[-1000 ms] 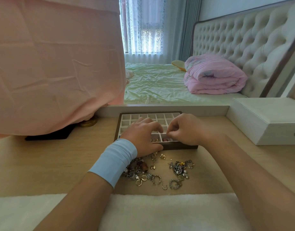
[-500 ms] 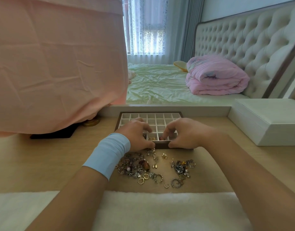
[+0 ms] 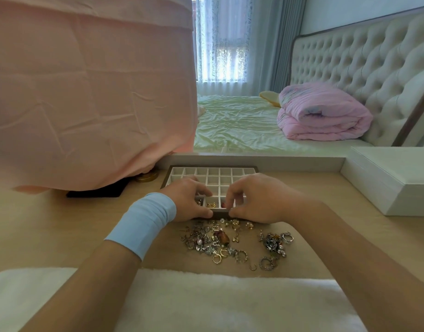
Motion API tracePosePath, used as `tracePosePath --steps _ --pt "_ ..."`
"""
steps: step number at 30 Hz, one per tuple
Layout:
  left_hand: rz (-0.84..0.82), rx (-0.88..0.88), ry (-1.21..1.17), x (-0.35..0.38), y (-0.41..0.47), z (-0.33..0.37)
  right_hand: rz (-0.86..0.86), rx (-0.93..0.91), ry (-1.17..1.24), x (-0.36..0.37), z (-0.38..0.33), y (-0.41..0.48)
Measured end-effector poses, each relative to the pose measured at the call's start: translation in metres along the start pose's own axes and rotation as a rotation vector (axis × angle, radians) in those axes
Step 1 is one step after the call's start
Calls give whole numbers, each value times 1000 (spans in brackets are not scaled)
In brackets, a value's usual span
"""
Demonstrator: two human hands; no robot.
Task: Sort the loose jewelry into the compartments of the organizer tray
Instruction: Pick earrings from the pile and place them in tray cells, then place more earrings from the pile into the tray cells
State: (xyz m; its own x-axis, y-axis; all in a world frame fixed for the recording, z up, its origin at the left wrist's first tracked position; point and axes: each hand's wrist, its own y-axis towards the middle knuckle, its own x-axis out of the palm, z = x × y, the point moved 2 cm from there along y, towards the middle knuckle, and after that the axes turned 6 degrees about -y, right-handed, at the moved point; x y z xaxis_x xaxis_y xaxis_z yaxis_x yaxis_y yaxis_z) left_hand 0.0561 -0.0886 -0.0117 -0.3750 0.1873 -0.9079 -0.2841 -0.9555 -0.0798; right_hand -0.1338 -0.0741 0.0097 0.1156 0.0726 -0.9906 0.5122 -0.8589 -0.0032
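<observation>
Loose jewelry [image 3: 220,237] sits heaped on the desk [image 3: 62,224] just in front of the organizer tray [image 3: 213,174]. Left hand [image 3: 189,203] and right hand [image 3: 256,202] curl over its near edge, hiding those compartments; can't tell if either pinches anything.

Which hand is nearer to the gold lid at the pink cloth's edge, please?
Left. The left hand, at the near-left of the organizer tray, lies just right of the gold lid; the right hand is farther right, at the tray's near edge.
</observation>
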Motion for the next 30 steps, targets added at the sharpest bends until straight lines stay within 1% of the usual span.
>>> tracePosePath --steps 3,7,10,12,15,19,22,25,27,29,30 --pt "24 18 -24 1 -2 -3 -67 8 -31 2 -14 -4" --pt "6 30 -19 0 -1 -3 -124 42 -123 7 -27 -3" --pt "10 56 -45 -4 -1 -3 -170 43 -77 14 -29 -2" --pt "52 99 -78 -10 -2 -2 -197 32 30 16 -27 -1" --pt "94 171 -201 -18 -5 5 -185 53 319 13 -19 2" --pt "12 235 -421 -16 -5 14 -138 119 670 5 -4 2" --pt "20 231 -547 -12 -3 13 -89 133 866 1 3 2" --pt "76 233 -642 -10 -2 12 -38 163 1036 1 10 3" --pt "158 212 -723 -9 -1 12 -1 183 1119 3 12 5" --pt "238 203 -761 -5 1 9 65 217 1133 5 14 7" --pt "267 204 -735 -1 4 8 107 241 1122 6 16 8"
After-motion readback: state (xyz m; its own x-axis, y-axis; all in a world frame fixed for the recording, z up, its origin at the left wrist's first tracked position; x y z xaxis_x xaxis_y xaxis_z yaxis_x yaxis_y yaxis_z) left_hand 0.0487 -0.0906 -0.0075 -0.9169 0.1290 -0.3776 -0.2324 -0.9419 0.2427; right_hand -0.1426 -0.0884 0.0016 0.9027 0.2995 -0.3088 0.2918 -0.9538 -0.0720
